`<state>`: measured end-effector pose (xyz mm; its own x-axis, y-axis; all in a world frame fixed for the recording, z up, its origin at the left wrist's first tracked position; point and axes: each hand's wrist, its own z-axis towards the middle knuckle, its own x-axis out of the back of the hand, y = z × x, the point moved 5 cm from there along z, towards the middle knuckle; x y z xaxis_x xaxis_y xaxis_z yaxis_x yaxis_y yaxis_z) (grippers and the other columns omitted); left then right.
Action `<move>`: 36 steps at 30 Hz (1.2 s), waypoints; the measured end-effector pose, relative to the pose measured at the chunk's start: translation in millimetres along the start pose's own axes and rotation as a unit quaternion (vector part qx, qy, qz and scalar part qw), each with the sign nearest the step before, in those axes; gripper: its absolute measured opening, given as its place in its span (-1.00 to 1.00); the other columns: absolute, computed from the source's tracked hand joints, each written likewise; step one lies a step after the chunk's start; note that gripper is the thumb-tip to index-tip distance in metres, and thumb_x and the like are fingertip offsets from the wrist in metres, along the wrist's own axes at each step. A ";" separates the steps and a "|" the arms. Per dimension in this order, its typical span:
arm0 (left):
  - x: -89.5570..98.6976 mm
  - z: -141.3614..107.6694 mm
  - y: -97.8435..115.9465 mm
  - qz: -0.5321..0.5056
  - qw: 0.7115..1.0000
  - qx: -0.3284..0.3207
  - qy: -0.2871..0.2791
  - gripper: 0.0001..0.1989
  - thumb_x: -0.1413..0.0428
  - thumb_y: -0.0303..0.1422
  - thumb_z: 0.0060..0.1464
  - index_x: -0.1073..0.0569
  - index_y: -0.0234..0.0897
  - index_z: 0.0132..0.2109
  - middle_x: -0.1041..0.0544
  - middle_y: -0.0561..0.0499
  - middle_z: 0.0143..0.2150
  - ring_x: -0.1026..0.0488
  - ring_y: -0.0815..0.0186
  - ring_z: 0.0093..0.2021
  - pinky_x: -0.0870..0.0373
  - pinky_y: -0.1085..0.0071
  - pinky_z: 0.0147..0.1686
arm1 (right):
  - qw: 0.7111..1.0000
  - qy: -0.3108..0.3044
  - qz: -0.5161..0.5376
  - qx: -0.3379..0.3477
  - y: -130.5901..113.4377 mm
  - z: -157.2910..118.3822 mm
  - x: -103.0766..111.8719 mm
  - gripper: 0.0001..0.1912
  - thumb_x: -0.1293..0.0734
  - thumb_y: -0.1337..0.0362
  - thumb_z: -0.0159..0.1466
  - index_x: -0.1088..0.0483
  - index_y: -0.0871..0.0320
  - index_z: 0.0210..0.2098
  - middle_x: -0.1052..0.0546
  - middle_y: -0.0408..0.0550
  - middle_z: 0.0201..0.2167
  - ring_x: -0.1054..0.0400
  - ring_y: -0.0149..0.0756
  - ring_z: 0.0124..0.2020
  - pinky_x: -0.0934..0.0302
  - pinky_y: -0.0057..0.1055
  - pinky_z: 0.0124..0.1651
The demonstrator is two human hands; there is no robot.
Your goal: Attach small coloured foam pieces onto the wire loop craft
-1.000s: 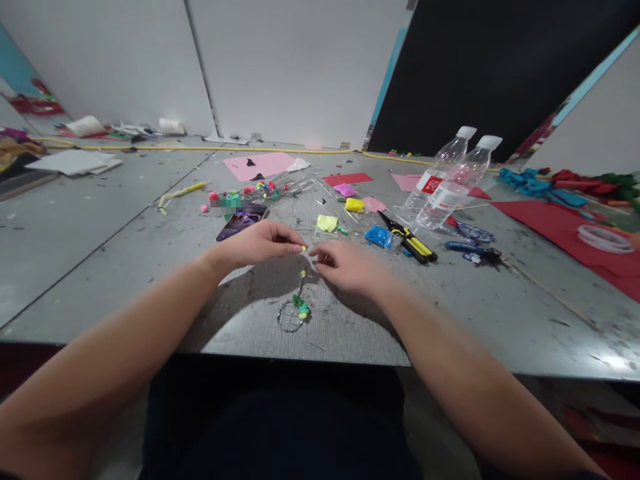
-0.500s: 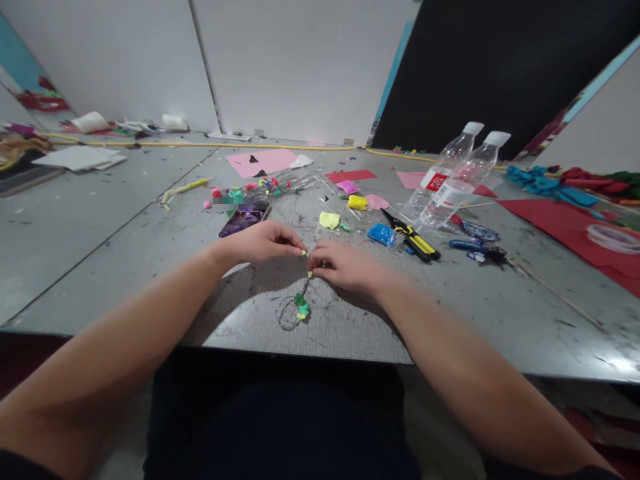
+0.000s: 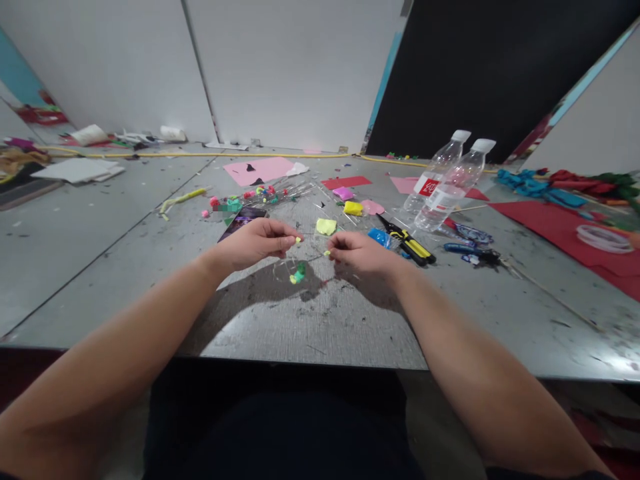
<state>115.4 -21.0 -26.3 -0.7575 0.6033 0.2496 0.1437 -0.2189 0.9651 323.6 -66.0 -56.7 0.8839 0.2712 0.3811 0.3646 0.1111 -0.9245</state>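
The left hand point(image 3: 254, 244) is pinching a yellow bit point(image 3: 298, 240) while the right hand point(image 3: 364, 255) is clamping the yellow tip point(image 3: 327, 253) of a wire ornament point(image 3: 299, 273) over the near bench point(image 3: 300, 333).

Two clear plastic bottles point(image 3: 443, 187) with white caps, near red sheets point(image 3: 565, 233) on the gray table point(image 3: 125, 233).

Yellow-and-black pliers point(image 3: 410, 244)
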 end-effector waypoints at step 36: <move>7.7 3.0 -2.4 -0.064 0.989 -0.036 0.125 -0.88 -0.37 -0.34 0.05 -0.69 -0.25 -0.22 -0.60 -0.01 -0.37 -0.47 0.41 -0.38 -0.48 0.42 -0.30 | 0.968 0.168 0.166 -0.086 9.9 5.8 15.8 -0.78 -0.45 0.30 0.08 -0.28 0.11 -0.50 -0.39 -0.24 -0.61 -0.23 -0.45 -0.61 -0.09 -0.47 -0.50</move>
<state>111.1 -13.4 -26.4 -0.9017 0.4230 0.0893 -0.0032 -0.2132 0.9770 339.4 -55.0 -59.8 0.9955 -0.0651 0.0687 0.0622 -0.0976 -0.9933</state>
